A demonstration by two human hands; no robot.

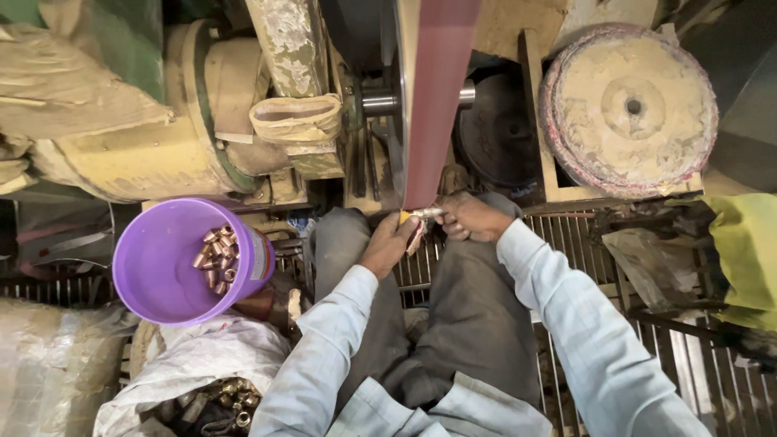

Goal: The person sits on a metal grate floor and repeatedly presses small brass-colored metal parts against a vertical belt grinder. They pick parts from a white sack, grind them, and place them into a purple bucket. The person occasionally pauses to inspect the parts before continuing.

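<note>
Risk: fingers sit v. close to the red belt (437, 97); if it's running, a slip could drag skin in or fling the metal piece (424, 214). Piece is at the belt's lower end, above the person's lap, w/ both hands on it. Left hand (388, 243) curled, pinching its near end; right hand (473, 218) closed on the far end. Forearms angle inward, elbows out. Purple bucket (162, 275) of brass bits at left.

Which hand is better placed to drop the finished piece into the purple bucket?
Left. The left hand is on the side of the purple bucket; the right hand sits farther away, gripping the metal piece.
</note>
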